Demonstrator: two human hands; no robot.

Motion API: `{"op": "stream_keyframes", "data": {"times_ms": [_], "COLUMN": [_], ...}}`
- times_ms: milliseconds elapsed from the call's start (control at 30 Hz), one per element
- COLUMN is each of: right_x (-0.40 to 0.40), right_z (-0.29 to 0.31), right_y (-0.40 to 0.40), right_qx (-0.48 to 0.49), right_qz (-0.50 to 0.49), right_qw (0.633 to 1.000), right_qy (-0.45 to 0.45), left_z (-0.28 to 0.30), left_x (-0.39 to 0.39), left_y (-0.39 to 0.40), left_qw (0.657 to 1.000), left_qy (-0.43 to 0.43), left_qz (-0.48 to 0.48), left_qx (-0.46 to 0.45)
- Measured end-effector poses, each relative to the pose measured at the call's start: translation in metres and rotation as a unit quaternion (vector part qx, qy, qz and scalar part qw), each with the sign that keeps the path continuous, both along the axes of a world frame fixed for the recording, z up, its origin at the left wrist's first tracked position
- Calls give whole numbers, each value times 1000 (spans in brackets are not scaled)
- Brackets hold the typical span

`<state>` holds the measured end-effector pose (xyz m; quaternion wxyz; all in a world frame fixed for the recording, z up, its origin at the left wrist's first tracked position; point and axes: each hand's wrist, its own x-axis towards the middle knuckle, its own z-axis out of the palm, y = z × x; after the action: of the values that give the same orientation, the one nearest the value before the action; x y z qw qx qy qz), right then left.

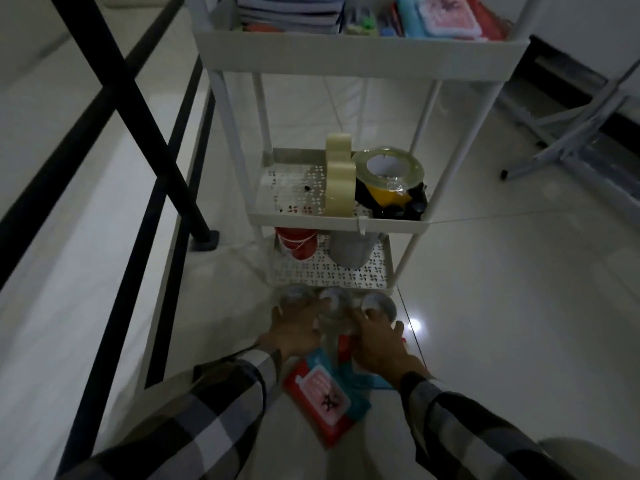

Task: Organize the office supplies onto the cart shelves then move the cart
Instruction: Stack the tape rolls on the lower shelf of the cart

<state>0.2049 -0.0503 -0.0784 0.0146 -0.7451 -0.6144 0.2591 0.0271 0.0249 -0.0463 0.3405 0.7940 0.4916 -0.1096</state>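
The left hand (pixel 294 327) and right hand (pixel 375 336) reach down to the floor just in front of the cart (pixel 346 216), both in checked sleeves. Each hand's fingers are spread over a row of three clear tape rolls (pixel 334 301) that lie side by side against the cart's bottom edge; the left covers the left roll, the right covers the right one, and fingertips of both touch the middle roll. Whether either hand has a firm grip on a roll cannot be told in the dim light. Nearer the person than the cart, between the wrists, a red and teal packet (pixel 323 398) lies flat on the floor (pixel 502 306). On the cart's bottom shelf stand a red cup (pixel 298 242) at left and a grey cup (pixel 349 249) at right. The middle shelf holds two pale tape rolls on edge (pixel 339 180) and, just right of them, a tape dispenser (pixel 391 183) with a clear roll on top. The top shelf carries stacked notebooks (pixel 287 12), pens (pixel 363 22) and another packet (pixel 443 17). Left of the cart rises a black frame (pixel 138 98).
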Motion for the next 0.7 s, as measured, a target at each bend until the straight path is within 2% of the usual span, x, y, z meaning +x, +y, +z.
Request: {"op": "stream_keyframes", "data": {"times_ms": [133,200,300,400,467,567,700], "right_x": [-6,-10,-16,-17,-15,-11,-7], "right_z": [-9,-13,-19,-17,-12,4,43], "right_y": [0,1,4,8,9,9,2], "right_qx": [-29,-24,33,46,63,118,215], "right_qz": [17,13,-35,-63,-59,-70,-56], "right_qw": [999,999,999,995,996,990,975], "right_qy": [25,39,24,58,36,-6,-14], "left_z": [-2,-8,-18,-29,-31,-26,-5], "left_x": [0,1,4,5,4,3,-2], "left_y": [-8,-7,-5,-10,-16,-20,-31], "left_qw": [997,997,993,989,985,970,932], "left_qy": [-31,-38,-80,-110,-131,-186,-232], "left_qz": [44,55,77,103,114,135,134], "left_qx": [-50,-46,-32,9,9,73,246]}}
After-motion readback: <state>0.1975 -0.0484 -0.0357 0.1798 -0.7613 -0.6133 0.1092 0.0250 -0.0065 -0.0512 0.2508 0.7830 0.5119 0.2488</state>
